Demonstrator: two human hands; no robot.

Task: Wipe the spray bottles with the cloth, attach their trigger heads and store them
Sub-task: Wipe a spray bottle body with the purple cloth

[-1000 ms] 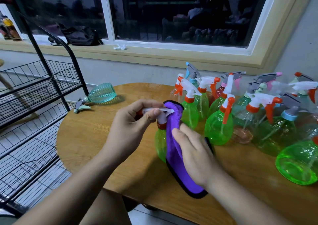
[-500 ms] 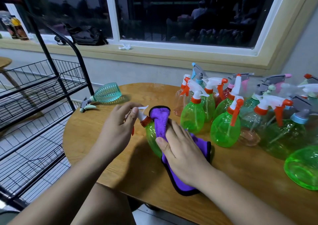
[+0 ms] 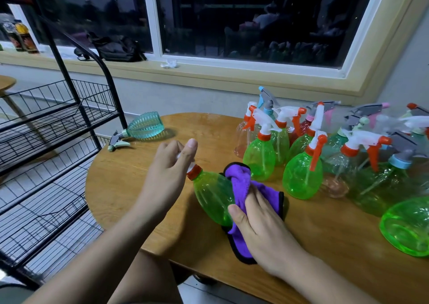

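On the surface, near edge: green bottle sits tilted between both hands, neck pointing up and left.
Step in hand: wiping, judging by the cloth bunched against the bottle's body; the trigger head looks already seated on its orange collar.
Left hand: fingers curled round the trigger head, steadying it; thumb raised.
Right hand: fingers nearly straight, pressing the cloth onto the bottle.
Next move: probably rotate the bottle to reach unwiped sides, then carry it to the wire rack.
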